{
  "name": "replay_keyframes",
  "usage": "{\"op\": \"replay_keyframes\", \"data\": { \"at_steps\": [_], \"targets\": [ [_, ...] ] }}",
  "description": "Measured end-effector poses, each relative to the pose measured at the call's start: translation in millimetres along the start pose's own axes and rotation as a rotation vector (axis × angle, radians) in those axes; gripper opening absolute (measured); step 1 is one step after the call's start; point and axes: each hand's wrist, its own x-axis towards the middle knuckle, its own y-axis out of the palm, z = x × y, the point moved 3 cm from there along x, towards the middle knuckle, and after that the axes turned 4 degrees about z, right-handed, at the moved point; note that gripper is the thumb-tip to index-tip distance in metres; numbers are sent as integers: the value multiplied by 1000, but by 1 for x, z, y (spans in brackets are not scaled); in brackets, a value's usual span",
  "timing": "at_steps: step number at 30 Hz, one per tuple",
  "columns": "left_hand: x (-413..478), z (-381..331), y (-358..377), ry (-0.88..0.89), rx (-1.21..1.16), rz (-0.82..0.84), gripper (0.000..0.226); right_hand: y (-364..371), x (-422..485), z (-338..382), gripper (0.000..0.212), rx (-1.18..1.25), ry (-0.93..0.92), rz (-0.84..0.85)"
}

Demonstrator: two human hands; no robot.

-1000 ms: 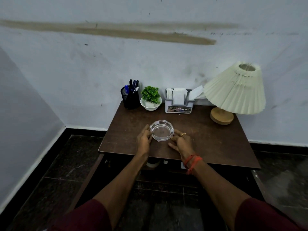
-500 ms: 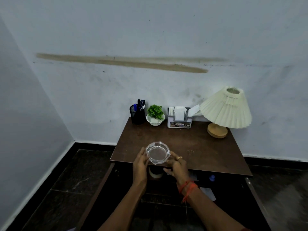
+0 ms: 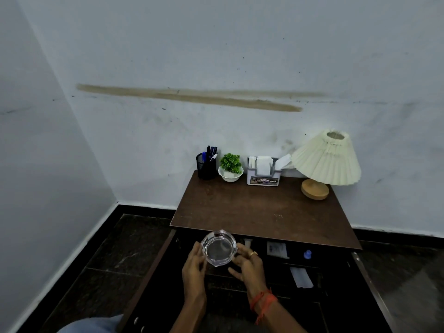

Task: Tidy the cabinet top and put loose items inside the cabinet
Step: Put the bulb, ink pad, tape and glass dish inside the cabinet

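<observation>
A clear glass ashtray [image 3: 219, 248] is held between both hands, in front of the cabinet's front edge and over its open dark interior [image 3: 276, 280]. My left hand [image 3: 193, 270] grips its left side. My right hand [image 3: 247, 263], with a ring and an orange wrist thread, holds its right side. The brown cabinet top [image 3: 262, 210] carries a black pen holder [image 3: 206, 165], a small green plant in a white bowl [image 3: 230, 168], a napkin holder [image 3: 263, 171] and a cream pleated lamp [image 3: 324, 164] along the back wall.
Inside the open cabinet lie a white card [image 3: 276, 249], a blue knob-like item [image 3: 307, 254] and a white strip [image 3: 301, 277]. Open cabinet doors stand left [image 3: 149, 280] and right [image 3: 370, 292]. A white wall corner is at left, dark tiled floor below.
Both hands lifted the ashtray off the cabinet top and brought it toward me, past the front edge. My view has pulled back and up.
</observation>
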Motion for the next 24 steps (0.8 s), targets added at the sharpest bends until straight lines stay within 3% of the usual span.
{"op": "replay_keyframes", "data": {
  "at_steps": [24],
  "targets": [
    [37,49,-50,-180,54,-130,47,13,36,-65,34,-120,202,-49]
  ]
}}
